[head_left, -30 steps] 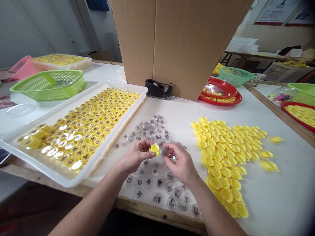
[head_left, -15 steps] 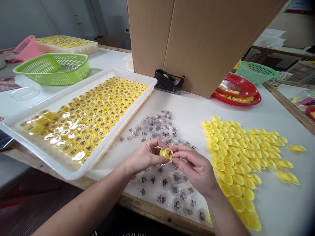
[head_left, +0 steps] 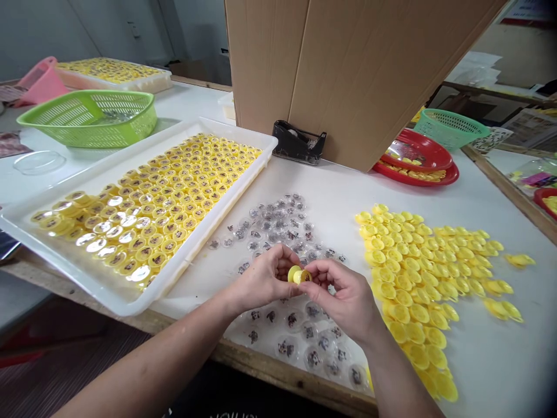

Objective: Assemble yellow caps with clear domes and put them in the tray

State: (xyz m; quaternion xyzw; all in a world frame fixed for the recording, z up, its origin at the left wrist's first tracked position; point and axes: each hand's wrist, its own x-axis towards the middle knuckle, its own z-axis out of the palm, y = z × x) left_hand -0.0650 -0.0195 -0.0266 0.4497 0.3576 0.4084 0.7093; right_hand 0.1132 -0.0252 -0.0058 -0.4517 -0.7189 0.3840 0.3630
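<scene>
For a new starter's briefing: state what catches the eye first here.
The white plastic tray at left stands out first, packed with rows of yellow caps, the nearest ones topped with clear domes. Loose yellow caps fan across the bench at right, and clear domes with dark figures lie scattered at centre. Between them, the left hand and right hand pinch one yellow cap together.

A round yellow plastic cap (head_left: 299, 276), dark-flecked at its centre, is held tilted in mid-air near the front edge of the white table (head_left: 500, 360).
</scene>
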